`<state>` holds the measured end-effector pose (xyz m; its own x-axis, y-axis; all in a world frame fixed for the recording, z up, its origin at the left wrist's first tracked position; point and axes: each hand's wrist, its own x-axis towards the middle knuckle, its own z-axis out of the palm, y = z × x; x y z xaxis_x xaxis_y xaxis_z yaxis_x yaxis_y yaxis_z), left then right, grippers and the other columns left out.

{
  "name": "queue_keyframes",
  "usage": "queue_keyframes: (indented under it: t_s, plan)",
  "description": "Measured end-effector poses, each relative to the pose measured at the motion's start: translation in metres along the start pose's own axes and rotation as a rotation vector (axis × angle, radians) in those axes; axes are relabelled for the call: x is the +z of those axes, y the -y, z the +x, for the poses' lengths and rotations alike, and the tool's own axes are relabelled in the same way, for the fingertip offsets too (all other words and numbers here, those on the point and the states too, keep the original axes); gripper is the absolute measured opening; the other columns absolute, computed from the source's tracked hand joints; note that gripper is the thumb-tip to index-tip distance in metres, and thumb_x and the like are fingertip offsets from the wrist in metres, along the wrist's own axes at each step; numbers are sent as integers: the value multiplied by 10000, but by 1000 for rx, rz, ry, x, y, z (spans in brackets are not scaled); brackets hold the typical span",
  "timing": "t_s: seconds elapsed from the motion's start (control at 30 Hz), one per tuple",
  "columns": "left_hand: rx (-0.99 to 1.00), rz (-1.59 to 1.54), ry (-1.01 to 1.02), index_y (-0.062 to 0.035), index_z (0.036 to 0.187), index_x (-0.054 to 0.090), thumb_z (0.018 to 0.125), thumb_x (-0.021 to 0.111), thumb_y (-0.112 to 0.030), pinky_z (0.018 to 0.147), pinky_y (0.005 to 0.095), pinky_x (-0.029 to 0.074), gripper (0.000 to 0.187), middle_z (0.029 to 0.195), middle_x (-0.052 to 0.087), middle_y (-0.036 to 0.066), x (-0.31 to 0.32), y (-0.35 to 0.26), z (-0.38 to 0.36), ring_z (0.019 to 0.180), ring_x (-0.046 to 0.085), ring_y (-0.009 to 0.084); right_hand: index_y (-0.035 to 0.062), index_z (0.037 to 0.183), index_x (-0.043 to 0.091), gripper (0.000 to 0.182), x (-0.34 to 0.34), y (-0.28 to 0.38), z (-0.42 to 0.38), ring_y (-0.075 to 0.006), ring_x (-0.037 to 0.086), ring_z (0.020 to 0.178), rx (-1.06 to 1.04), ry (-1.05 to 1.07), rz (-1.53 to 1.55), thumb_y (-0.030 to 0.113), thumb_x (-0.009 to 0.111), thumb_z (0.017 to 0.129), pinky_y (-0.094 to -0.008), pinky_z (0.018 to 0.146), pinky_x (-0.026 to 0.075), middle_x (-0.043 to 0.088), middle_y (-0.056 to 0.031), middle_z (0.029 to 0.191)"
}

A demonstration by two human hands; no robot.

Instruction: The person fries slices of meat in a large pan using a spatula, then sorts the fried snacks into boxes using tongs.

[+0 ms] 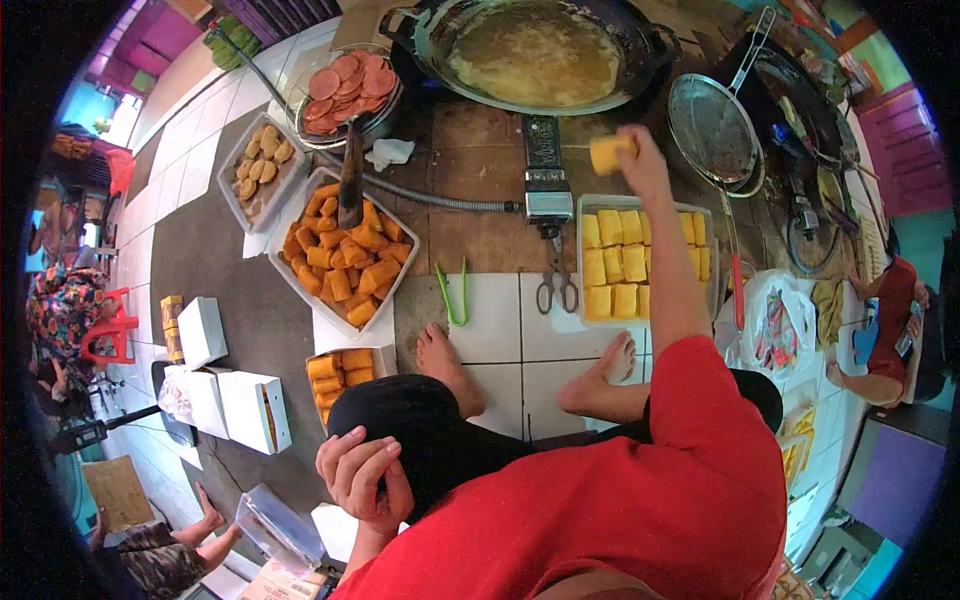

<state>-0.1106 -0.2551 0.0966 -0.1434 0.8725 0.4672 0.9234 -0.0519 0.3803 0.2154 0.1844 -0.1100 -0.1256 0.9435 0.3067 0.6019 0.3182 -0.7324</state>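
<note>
My right hand (pixel 642 165) is closed on a yellow breaded roll (pixel 608 155), held up between the front of the wok and the tray of rolls. Below that arm lies a clear plastic tray (pixel 714 250) with rows of similar yellow rolls (pixel 633 264), partly hidden by my forearm. The wide wok (pixel 650 75) above holds bubbling oil (pixel 535 50). My left hand (pixel 365 478) rests by my left knee, palm up, its fingers loosely curled and slightly apart, with nothing visible in it. A box of browned fried rolls (pixel 345 255) stands up and left of the knee.
Green tongs (pixel 455 293) and scissors (pixel 556 285) lie on the floor before my feet. A gas hose (pixel 440 203) runs to the burner. A strainer (pixel 715 125) stands at right. Sliced meat rounds (pixel 347 92) fill a bowl; white boxes (pixel 252 408) stand left. Other people sit at both sides.
</note>
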Motion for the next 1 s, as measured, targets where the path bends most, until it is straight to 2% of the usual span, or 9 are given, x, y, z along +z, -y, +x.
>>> queue_keyframes:
  t_s: [0.07, 0.17, 0.3, 0.47, 0.6, 0.67, 0.77, 0.87, 1.0]
  plan:
    - [-6, -4, 7, -137, 861, 655, 806, 618, -99, 948, 408, 368, 76, 855, 674, 9, -2, 1, 1, 972, 591, 220, 95, 1129, 539, 352, 2, 15, 49, -343, 603, 989, 28, -78, 71, 176, 653, 806, -405, 866, 479, 616, -191, 1097]
    - [-18, 10, 13, -136, 866, 653, 809, 614, -101, 947, 409, 368, 78, 858, 674, 11, -3, 3, -1, 972, 591, 223, 64, 1117, 544, 343, 4, 71, 93, -316, 610, 985, 248, 23, -267, 241, 643, 840, -385, 862, 492, 625, -177, 1085]
    - [-20, 3, 7, -93, 869, 636, 832, 595, -93, 928, 442, 386, 55, 847, 669, 49, -5, 3, 1, 943, 594, 262, 45, 1107, 585, 362, 20, 58, 114, -310, 616, 973, 239, 210, -676, 300, 631, 854, -392, 821, 511, 629, -152, 1093]
    - [-17, -23, -10, -112, 858, 633, 820, 592, -98, 943, 428, 368, 58, 865, 671, 33, -2, 7, -3, 959, 586, 245, 63, 1030, 660, 313, 5, -8, 41, -351, 626, 923, 90, 321, -523, 294, 603, 828, -444, 790, 503, 649, -185, 1005]
    - [12, -29, 5, -106, 866, 625, 824, 583, -103, 942, 431, 368, 60, 858, 670, 39, -1, 2, -2, 954, 585, 252, 61, 1072, 625, 400, 37, -63, -99, -367, 602, 972, 346, 759, -479, 384, 528, 856, -458, 842, 470, 630, -200, 1062]
    - [27, -21, -5, -104, 870, 623, 824, 580, -101, 941, 434, 368, 63, 852, 670, 38, 0, 2, -4, 955, 586, 252, 74, 1138, 576, 419, 60, -74, -164, -363, 581, 1016, 86, 554, -601, 386, 546, 860, -432, 877, 456, 614, -183, 1099]
    - [35, -28, -9, -103, 874, 629, 825, 579, -95, 943, 436, 368, 70, 853, 671, 39, 0, -2, -5, 954, 587, 253, 82, 1171, 540, 437, 64, -65, -189, -359, 560, 1054, 80, 419, -499, 349, 607, 832, -440, 894, 446, 583, -171, 1129]
    - [35, -34, -18, -106, 876, 640, 819, 586, -85, 945, 432, 368, 81, 859, 673, 39, 0, -3, -6, 953, 589, 251, 90, 1112, 552, 397, 45, -45, -175, -366, 550, 1065, 345, 598, -201, 273, 665, 778, -459, 886, 448, 584, -170, 1094]
    - [41, -37, -7, -71, 884, 629, 831, 591, -77, 942, 449, 383, 65, 853, 668, 66, -5, -3, -4, 956, 594, 279, 110, 1046, 542, 358, 35, -41, -155, -358, 559, 1053, 323, 619, -367, 237, 677, 740, -449, 869, 459, 594, -166, 1075]
